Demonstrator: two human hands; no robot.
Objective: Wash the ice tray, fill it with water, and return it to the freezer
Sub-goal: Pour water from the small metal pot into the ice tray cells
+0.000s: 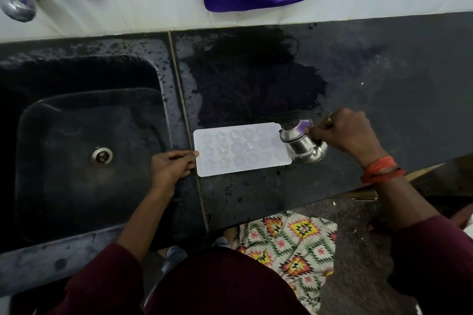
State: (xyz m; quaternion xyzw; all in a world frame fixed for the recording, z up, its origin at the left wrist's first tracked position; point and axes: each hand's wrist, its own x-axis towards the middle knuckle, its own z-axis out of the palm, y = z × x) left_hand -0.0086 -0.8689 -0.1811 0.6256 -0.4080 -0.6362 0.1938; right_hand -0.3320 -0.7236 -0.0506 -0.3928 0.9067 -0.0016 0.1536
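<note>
Wet black counter (384, 71) beside the sink (76, 123) bears the ice tray (240, 148) lying flat, left hand (170, 166) steadying its sink-side edge with straight fingers, right hand (345, 133) gripping a steel pot (302, 147) tipped at the other end; a slow, thin pour seems wisest.

no readable text, labels or numbers anywhere

The flat white plastic ice tray (242, 149) is standing out on the black stone counter (396, 84). The round steel pot (305, 147) is shining silver, and the loose fabric (294, 235) is showing red, yellow and green diamonds.
</note>
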